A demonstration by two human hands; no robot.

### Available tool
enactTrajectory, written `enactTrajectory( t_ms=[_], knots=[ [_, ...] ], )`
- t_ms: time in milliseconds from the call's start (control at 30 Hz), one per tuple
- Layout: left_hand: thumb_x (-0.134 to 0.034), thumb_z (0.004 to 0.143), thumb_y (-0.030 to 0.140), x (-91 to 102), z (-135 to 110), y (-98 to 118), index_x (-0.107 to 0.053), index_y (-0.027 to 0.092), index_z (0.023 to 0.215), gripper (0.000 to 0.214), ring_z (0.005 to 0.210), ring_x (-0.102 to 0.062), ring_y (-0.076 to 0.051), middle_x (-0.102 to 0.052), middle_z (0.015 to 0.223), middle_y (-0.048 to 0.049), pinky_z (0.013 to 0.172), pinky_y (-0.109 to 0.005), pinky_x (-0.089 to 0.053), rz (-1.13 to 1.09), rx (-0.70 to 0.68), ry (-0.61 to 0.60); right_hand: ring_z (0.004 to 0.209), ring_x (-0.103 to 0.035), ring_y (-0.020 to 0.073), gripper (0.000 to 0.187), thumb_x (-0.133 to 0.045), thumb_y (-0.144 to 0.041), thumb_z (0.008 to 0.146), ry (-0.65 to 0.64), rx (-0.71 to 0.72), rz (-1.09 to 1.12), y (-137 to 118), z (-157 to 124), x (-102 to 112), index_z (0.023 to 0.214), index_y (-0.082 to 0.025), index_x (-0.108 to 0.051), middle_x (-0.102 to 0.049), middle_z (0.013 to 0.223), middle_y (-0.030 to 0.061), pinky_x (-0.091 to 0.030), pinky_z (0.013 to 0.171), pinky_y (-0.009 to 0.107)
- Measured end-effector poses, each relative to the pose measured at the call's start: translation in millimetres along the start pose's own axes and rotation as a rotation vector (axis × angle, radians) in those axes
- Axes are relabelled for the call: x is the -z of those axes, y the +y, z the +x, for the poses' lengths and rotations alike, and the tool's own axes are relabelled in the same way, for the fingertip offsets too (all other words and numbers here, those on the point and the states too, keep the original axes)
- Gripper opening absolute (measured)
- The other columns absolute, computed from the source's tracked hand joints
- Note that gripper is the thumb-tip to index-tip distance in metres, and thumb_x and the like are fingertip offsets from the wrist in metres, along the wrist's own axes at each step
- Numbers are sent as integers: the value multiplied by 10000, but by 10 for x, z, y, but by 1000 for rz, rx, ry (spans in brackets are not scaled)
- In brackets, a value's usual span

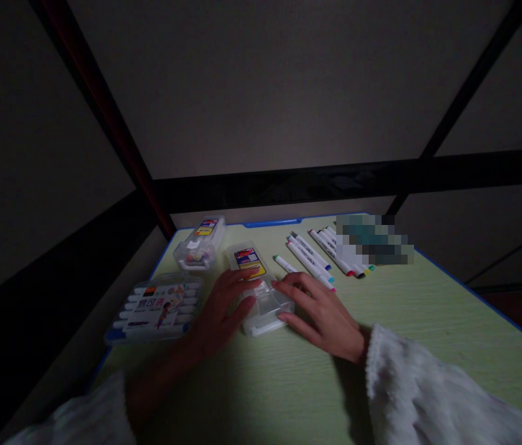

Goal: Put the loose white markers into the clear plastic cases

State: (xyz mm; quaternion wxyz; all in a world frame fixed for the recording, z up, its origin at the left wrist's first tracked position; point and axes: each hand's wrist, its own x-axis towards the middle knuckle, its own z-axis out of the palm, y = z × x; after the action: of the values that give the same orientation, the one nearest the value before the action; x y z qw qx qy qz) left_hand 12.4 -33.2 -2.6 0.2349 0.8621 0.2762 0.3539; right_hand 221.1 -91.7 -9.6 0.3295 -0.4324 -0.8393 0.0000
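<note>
A clear plastic marker case (267, 303) with a colourful label lies on the table between my hands, its handle end towards me. My left hand (226, 306) rests on its left side, fingers reaching over the lid and thumb at the edge. From the right, my right hand (323, 312) grips the same case with bent fingers and thumb on the edge near the handle. No markers show through the case's clear end. Just beyond my right fingertips, a green-tipped white marker (285, 264) lies loose.
Several white markers (309, 256) lie in a group at centre right. More markers (335, 250) lie farther right, beside a blurred-out patch. A second clear case (201, 242) stands at the back left. A flat marker set (156, 309) lies at the left. The greenish table (427, 315) has blue edges.
</note>
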Motion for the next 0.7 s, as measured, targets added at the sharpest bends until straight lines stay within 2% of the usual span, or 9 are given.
enactTrajectory(
  t_ms=[200, 467, 700],
  knots=[
    [-350, 928, 318, -26, -17, -51, -520, 209, 1210, 347, 1278, -362, -196, -474, 1333, -66, 1105, -468, -174, 42, 31, -61, 988, -477, 227, 314, -452, -266, 890, 50, 57, 25, 15, 1, -9, 1170, -148, -529, -486, 1108, 132, -472, 810, 389],
    [-333, 933, 353, -31, -25, -62, -508, 211, 1227, 370, 1284, -353, -207, -469, 1337, -71, 1090, -461, -243, -4, -17, -40, 920, -484, 189, 234, -493, -259, 874, 80, 44, 157, -15, 12, 19, 1080, -183, -572, -497, 1089, 99, -482, 777, 354],
    [-335, 934, 350, -25, -38, -77, -489, 221, 1244, 369, 1278, -361, -208, -461, 1343, -69, 1080, -452, -271, 26, -60, -35, 900, -511, 192, 239, -482, -295, 881, 59, 147, 67, 9, -8, 34, 1059, -160, -567, -554, 1017, 96, -479, 749, 350]
  ],
)
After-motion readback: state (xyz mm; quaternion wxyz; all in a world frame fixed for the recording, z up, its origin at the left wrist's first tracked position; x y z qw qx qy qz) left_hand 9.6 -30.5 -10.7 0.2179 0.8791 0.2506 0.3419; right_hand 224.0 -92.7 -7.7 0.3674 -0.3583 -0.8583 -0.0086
